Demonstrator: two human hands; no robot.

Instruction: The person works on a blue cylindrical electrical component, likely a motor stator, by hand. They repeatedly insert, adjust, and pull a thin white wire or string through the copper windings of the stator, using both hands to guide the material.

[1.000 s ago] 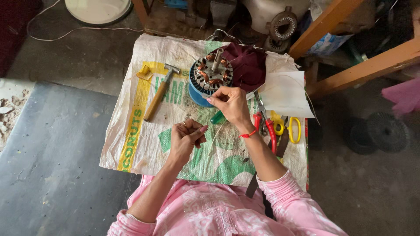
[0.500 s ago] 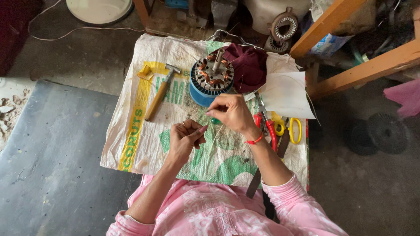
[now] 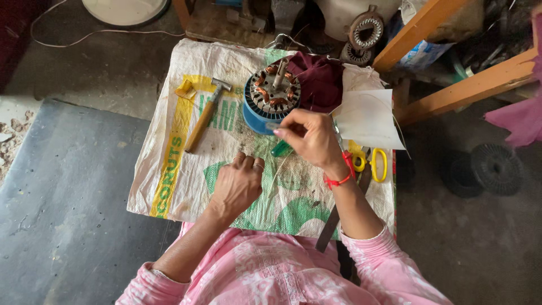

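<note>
Since half a second earlier, the right hand (image 3: 309, 134) has drawn back from the left and now sits close against the near rim of the motor stator, while the left hand (image 3: 238, 183) has settled lower on the cloth with its knuckles up. The largest thing in view is the woven sack (image 3: 186, 169), spread flat as a work mat, white with yellow and green print. A white sheet of paper (image 3: 367, 118) lies over its right edge, partly on a dark maroon cloth (image 3: 322, 79) bunched at the far side. The blue-cased stator (image 3: 272, 96), with copper windings around a central shaft, stands upright near the top middle of the sack, touching the maroon cloth. A hammer (image 3: 206, 114) with a yellow wooden handle lies tilted to the left of the stator, apart from it. Yellow-handled scissors (image 3: 377, 165) lie at the right edge, just beside the right wrist with its red thread band (image 3: 339, 179). The right hand is closed, fingertips pinched on something thin; a green-handled tool (image 3: 280, 148) pokes out beneath it. The left hand is curled into a loose fist, and what it holds cannot be told, though a fine pale wire (image 3: 278, 169) runs between the two hands.
</note>
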